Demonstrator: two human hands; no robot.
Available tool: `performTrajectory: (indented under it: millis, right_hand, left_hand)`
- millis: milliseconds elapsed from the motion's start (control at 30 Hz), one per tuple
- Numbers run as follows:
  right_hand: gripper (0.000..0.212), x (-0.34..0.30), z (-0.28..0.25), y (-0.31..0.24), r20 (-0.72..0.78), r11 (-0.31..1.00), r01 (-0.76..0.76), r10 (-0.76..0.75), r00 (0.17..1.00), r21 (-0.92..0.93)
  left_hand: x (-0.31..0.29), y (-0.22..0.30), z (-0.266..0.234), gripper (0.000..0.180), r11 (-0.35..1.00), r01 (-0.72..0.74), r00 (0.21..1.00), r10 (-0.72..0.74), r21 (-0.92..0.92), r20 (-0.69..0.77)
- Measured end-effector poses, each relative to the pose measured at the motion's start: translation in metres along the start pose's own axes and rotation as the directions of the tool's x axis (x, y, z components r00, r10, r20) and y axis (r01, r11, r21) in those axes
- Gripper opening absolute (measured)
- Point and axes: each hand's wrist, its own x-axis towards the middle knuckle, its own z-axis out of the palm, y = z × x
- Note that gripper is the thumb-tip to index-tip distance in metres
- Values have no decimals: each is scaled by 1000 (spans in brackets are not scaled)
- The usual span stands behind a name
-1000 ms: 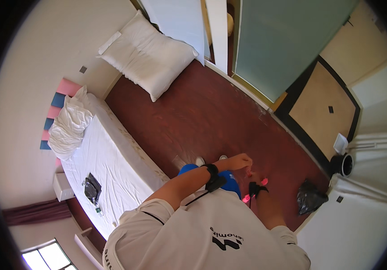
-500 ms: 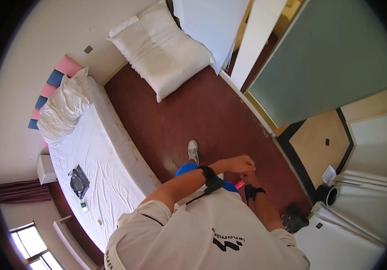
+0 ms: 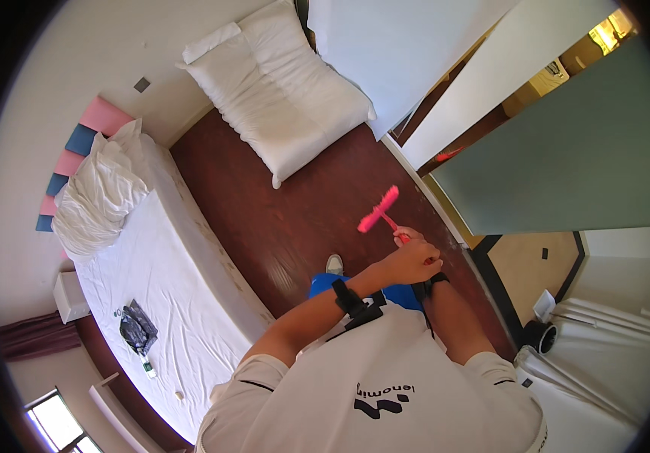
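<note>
A T-shaped window scrubber (image 3: 378, 210) with a fluffy pink head and a red handle points forward, over the dark red floor. My left hand (image 3: 409, 264) is closed around the lower part of its handle. Just beyond it, partly covered by my left hand, my right hand (image 3: 407, 234) has its fingers wrapped on the handle nearer the head. My forearms meet at the hands, and each wrist wears a black strap. The scrubber's head is in the air, touching nothing that I can see.
A bed (image 3: 181, 302) with white sheets runs along the left, bearing a black plastic bag (image 3: 138, 328) and a bottle (image 3: 148, 367). A folded white mattress (image 3: 287, 98) lies ahead. A frosted glass panel (image 3: 566, 151) stands at right, with a round black object (image 3: 539, 337) below.
The scrubber has come up from low by my wrists, where only a bit of pink showed, to in front of my hands. The view has shifted slightly.
</note>
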Motion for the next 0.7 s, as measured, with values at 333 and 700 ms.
performTrajectory:
  millis: [333,700]
  right_hand:
    - [23,154,63,35,-258,994,15,14,966,109]
    - [21,278,1,116,3,985,-169,169,986,39]
  left_hand:
    - [97,-60,-81,21,979,201,969,-195,23,-151]
    - [235,-167,-108,25,906,326,945,-325,270,-49]
